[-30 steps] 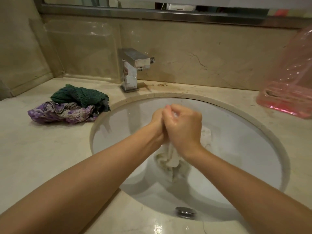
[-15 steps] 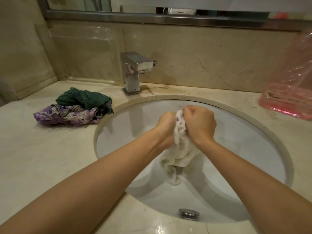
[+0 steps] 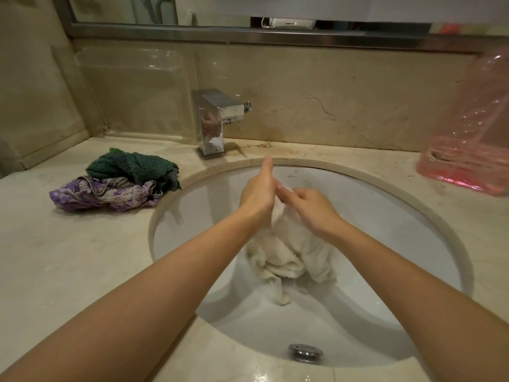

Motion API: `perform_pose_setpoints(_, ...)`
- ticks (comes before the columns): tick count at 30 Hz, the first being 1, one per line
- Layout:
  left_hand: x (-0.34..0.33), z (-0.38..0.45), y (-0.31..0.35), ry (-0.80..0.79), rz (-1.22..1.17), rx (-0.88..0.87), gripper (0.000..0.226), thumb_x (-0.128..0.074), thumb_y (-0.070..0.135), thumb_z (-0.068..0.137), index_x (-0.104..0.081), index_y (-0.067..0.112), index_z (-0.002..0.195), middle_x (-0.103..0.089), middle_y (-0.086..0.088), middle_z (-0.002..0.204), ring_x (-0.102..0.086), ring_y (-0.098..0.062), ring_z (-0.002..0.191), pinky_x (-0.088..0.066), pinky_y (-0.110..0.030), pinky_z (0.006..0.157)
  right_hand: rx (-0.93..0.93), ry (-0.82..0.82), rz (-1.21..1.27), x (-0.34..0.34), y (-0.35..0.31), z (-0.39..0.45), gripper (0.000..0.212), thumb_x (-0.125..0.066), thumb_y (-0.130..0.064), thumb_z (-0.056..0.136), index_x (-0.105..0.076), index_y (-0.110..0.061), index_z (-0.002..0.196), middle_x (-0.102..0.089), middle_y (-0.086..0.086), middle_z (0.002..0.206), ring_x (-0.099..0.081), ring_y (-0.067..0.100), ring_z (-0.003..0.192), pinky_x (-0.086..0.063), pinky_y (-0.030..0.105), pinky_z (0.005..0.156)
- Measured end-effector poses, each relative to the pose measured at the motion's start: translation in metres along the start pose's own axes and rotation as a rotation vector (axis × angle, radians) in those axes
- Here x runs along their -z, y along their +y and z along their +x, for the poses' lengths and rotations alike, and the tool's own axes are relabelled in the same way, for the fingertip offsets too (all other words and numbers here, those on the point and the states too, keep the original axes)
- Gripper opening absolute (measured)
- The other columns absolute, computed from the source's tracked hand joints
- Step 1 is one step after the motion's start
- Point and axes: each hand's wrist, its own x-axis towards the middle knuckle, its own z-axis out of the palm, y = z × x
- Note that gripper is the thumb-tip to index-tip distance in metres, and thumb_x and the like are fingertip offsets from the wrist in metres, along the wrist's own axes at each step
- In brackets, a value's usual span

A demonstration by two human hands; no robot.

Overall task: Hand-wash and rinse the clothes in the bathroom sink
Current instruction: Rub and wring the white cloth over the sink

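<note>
White cloth (image 3: pixel 286 255) hangs bunched over the sink (image 3: pixel 385 271), lower end drooping toward the basin floor, top caught between both hands. Left hand (image 3: pixel 257 194): fingers straight, close together, pointing at the back wall, palm flat against the cloth. Right hand (image 3: pixel 308 206): fingers bent, pressing the cloth top toward the left palm. 2 more cloths on the counter (image 3: pixel 68 257) left of the sink: green (image 3: pixel 135 165) on purple (image 3: pixel 102 193). Tap (image 3: pixel 216 121) behind.
</note>
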Motion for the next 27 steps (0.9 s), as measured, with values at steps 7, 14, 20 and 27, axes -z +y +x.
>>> perform_pose_setpoints(7, 0.013, -0.006, 0.003, -0.389, 0.472, 0.085, 0.061, -0.037, 0.07, 0.09, -0.061, 0.015, 0.102, -0.066, -0.004, 0.103, -0.063, -0.019, 0.091, -0.049, -0.03, 0.076, -0.066, 0.421, 0.36, 0.016, 0.004, 0.002, 0.03, -0.055, -0.043, 0.095, -0.063, -0.021, 0.076, -0.057, 0.003, 0.075, -0.05, 0.014, 0.067, -0.039, 0.03, 0.064)
perform_pose_setpoints(14, 0.01, -0.004, -0.002, -0.383, 0.336, -0.058, 0.053, -0.059, 0.051, 0.091, -0.057, 0.011, 0.125, -0.067, -0.006, 0.118, -0.065, -0.022, 0.102, -0.054, -0.037, 0.093, -0.091, 0.491, 0.482, 0.028, 0.009, 0.002, 0.021, -0.058, -0.035, 0.095, -0.06, -0.026, 0.077, -0.062, -0.002, 0.081, -0.06, 0.018, 0.078, -0.048, 0.033, 0.075)
perform_pose_setpoints(20, 0.011, 0.003, 0.003, -0.257, 0.109, -0.01, 0.036, -0.067, 0.045, 0.087, -0.06, 0.015, 0.106, -0.069, -0.007, 0.102, -0.068, -0.021, 0.089, -0.057, -0.033, 0.081, -0.043, 0.448, 0.349, 0.021, 0.009, 0.003, 0.018, -0.056, -0.026, 0.095, -0.061, -0.022, 0.079, -0.061, -0.005, 0.08, -0.058, 0.017, 0.082, -0.046, 0.03, 0.073)
perform_pose_setpoints(27, 0.005, -0.008, -0.007, -0.214, -0.159, 0.18, 0.041, -0.034, 0.04, 0.104, -0.055, 0.013, 0.081, -0.065, 0.008, 0.053, -0.064, -0.01, 0.061, -0.053, -0.021, 0.06, 0.745, 0.736, -0.292, -0.017, -0.022, -0.015, 0.045, -0.055, -0.042, 0.087, -0.056, -0.013, 0.053, -0.043, -0.005, 0.044, -0.038, 0.015, 0.041, -0.028, 0.023, 0.045)
